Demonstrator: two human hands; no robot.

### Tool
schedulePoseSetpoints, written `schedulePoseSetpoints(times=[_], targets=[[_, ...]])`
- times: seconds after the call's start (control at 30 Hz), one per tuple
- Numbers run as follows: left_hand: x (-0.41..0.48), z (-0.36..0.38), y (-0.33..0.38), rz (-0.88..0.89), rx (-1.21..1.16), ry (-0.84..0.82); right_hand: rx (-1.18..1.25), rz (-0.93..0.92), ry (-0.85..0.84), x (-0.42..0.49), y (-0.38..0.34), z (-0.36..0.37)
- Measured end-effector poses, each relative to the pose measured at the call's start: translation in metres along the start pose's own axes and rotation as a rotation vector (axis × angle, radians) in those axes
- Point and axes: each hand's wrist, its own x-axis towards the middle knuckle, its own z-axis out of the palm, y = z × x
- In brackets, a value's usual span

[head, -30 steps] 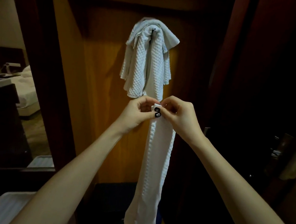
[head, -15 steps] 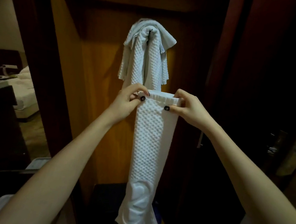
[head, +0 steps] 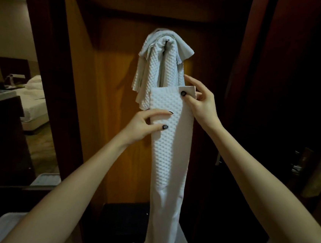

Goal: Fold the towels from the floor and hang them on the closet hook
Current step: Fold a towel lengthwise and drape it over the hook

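Towel (head: 170, 142) hangs long between my hands: my left hand (head: 142, 126) has slipped from the top corner to pinch its left edge lower down, while my right hand (head: 202, 106) still pinches the top right corner. Behind it, the hung towel (head: 155, 67) drapes high on the closet panel (head: 108, 100).

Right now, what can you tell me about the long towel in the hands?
The long towel is white with a bumpy waffle weave, folded into a narrow strip that hangs straight down, its bottom end smoother and flared. The right hand pinches its top right corner; the left hand holds its left edge lower down. Its top overlaps the hung towel behind it.
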Motion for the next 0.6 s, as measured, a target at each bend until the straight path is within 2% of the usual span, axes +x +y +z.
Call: schedulePoseSetpoints(times=[0.1, 0.2, 0.33, 0.43, 0.6], targets=[[-0.001, 0.014, -0.01, -0.02, 0.012, -0.055, -0.032, 0.058, 0.041, 0.005, 0.002, -0.006], [0.009, 0.027, -0.009, -0.009, -0.042, -0.021, -0.076, 0.063, 0.05, 0.011, 0.003, -0.017], [0.027, 0.037, 0.004, 0.038, -0.142, 0.084, 0.141, 0.15, -0.048, 0.006, -0.007, -0.042], [0.044, 0.03, 0.015, 0.038, -0.249, 0.091, 0.153, 0.227, -0.105, -0.023, 0.017, -0.047], [0.067, 0.013, 0.022, 0.003, -0.264, 0.11, 0.451, 0.465, -0.231, -0.072, 0.049, -0.038]])
